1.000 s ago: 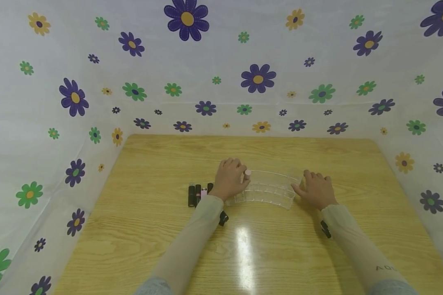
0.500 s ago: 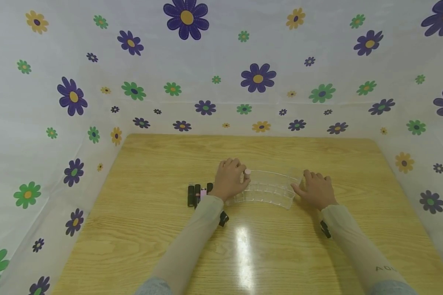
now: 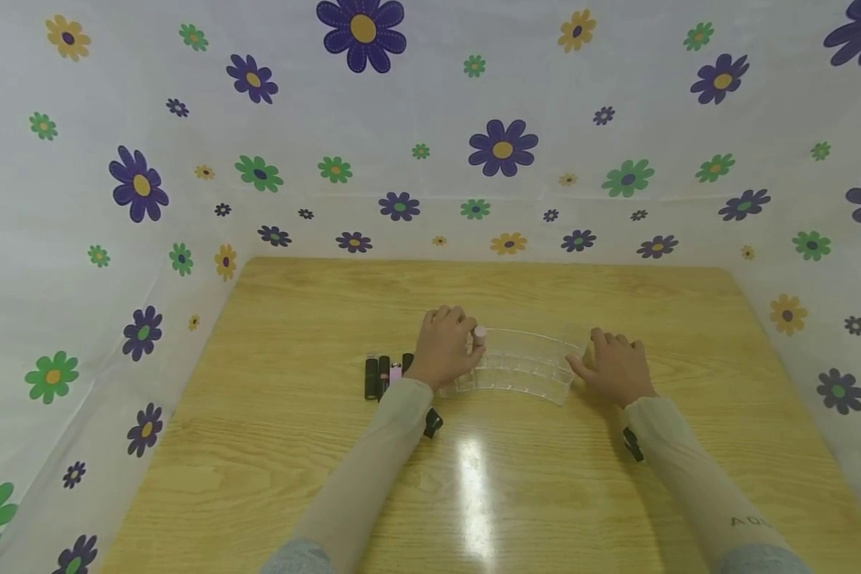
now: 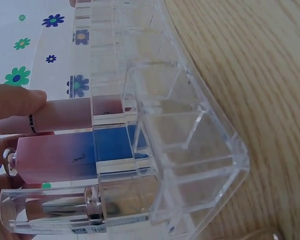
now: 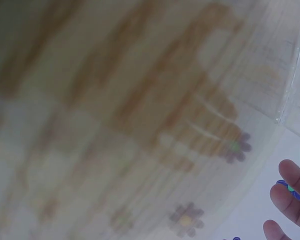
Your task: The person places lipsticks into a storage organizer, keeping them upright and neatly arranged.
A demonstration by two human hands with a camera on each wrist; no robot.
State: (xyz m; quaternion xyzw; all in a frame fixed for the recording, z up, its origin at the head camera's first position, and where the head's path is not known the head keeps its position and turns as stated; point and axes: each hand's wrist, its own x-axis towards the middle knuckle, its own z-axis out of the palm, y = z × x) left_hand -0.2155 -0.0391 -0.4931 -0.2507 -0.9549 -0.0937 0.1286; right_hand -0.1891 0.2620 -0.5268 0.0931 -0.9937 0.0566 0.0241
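In the head view a curved clear acrylic organizer (image 3: 520, 371) with stepped compartments stands between my hands. My left hand (image 3: 445, 347) is at its left end and pinches a pale pink lipstick tube (image 4: 65, 115) between thumb and fingers. The tube's lower end sits inside a slot, seen in the left wrist view. Beside it in neighbouring slots stand a pink-and-blue lipstick (image 4: 60, 155) and a clear-capped lipstick (image 4: 60, 210). At the organizer's right end is my right hand (image 3: 617, 368), thumb towards its edge, fingers loosely bent and spread; contact is unclear.
Several dark lipsticks (image 3: 371, 379) and a pink one (image 3: 395, 371) lie on the wooden table (image 3: 294, 446) left of my left hand, partly hidden by the forearm. Flower-printed white sheeting (image 3: 416, 96) encloses the table's back and sides.
The head view has tilted very slightly. Both hands, the pink lipstick tube and the organizer hold the same positions.
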